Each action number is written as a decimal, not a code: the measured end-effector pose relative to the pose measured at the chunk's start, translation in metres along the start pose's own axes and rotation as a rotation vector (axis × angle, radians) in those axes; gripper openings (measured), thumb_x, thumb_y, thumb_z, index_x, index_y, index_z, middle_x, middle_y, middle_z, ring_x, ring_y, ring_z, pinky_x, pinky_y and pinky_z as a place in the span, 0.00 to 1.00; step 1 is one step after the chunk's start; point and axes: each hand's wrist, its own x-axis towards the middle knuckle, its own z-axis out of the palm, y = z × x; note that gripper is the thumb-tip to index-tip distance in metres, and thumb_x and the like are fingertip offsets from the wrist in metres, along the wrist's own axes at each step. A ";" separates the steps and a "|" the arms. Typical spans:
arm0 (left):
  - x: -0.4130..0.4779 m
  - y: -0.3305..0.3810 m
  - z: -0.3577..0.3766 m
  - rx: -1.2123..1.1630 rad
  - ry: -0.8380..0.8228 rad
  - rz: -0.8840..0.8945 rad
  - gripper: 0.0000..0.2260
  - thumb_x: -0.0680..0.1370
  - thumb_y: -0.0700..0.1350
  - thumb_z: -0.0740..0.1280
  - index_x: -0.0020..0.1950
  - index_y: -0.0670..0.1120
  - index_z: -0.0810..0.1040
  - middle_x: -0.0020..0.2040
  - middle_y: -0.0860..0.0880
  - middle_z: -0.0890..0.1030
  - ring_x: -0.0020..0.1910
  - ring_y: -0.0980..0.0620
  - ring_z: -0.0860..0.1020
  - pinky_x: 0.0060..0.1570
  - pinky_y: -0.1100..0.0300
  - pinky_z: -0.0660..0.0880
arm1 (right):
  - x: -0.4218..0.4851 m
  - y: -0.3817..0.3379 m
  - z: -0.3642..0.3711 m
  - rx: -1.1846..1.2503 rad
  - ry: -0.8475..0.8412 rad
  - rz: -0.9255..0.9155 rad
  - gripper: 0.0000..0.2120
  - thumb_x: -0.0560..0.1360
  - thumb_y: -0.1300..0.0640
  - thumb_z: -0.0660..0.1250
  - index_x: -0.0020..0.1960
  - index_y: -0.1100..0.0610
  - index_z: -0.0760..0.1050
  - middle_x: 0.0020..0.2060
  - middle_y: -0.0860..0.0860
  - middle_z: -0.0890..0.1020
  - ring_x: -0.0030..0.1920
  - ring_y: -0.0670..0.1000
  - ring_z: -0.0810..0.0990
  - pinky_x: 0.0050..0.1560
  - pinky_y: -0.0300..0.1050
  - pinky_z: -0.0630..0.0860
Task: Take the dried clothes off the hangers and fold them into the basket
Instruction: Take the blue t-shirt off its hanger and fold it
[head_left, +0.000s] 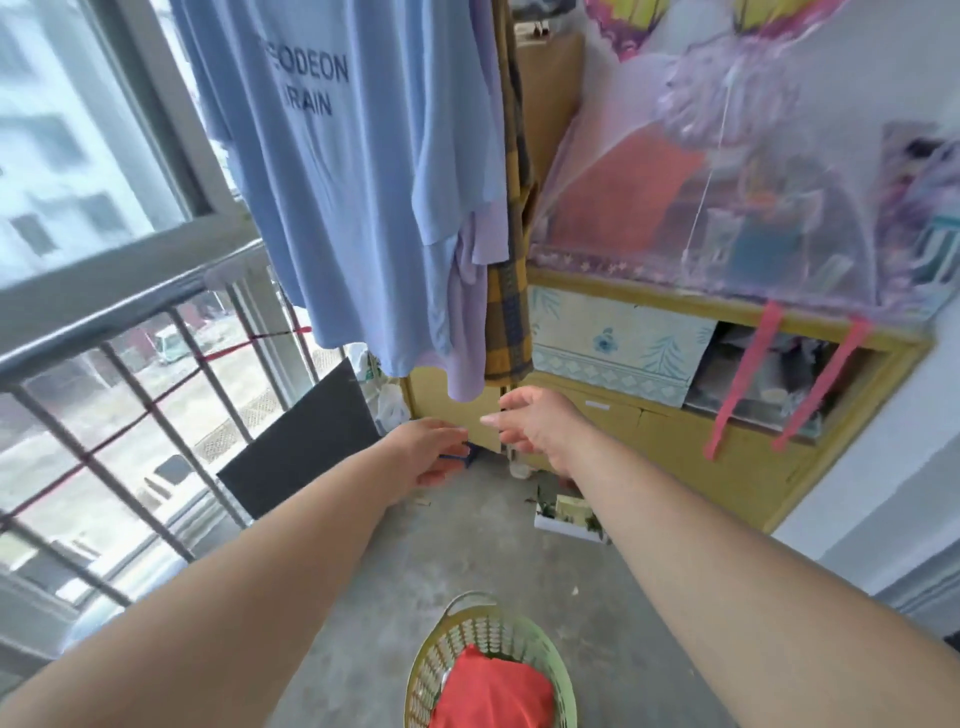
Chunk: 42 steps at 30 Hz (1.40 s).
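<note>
1. The right hand's (530, 422) fingers are reaching out straight and empty, just beneath the hem of a hanging lilac fabric garment (475, 317).
2. The left hand (425, 453) is stretching alongside, fingers loosely extended, gripping nothing.
3. A light blue T-shirt with dark lettering (337, 182) is hanging above.
4. A round green plastic lattice basket (434, 660) is sitting on the floor below the arms, holding a red cloth (493, 693).

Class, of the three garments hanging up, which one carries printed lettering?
The light blue T-shirt, hanging nearest the window, with dark letters across it; the lilac garment and the yellow checked cloth show none.
</note>
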 end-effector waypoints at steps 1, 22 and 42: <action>-0.004 0.012 -0.005 0.001 0.014 0.018 0.11 0.79 0.46 0.65 0.61 0.47 0.74 0.50 0.47 0.80 0.42 0.52 0.79 0.41 0.61 0.70 | 0.002 -0.012 -0.001 -0.007 -0.003 -0.026 0.19 0.71 0.60 0.73 0.60 0.59 0.72 0.40 0.53 0.77 0.35 0.48 0.74 0.35 0.37 0.71; -0.038 0.206 -0.129 -0.003 0.134 0.563 0.15 0.80 0.48 0.64 0.65 0.48 0.69 0.51 0.47 0.79 0.39 0.53 0.79 0.41 0.62 0.70 | 0.024 -0.234 0.020 -0.159 0.112 -0.469 0.19 0.71 0.56 0.74 0.59 0.52 0.71 0.50 0.51 0.77 0.46 0.51 0.80 0.42 0.40 0.75; -0.017 0.369 -0.192 0.416 0.551 1.188 0.28 0.81 0.44 0.61 0.77 0.39 0.53 0.74 0.41 0.60 0.73 0.46 0.60 0.60 0.66 0.55 | 0.056 -0.401 0.030 -0.702 0.864 -0.824 0.29 0.71 0.55 0.69 0.71 0.51 0.65 0.70 0.51 0.65 0.69 0.56 0.63 0.67 0.49 0.64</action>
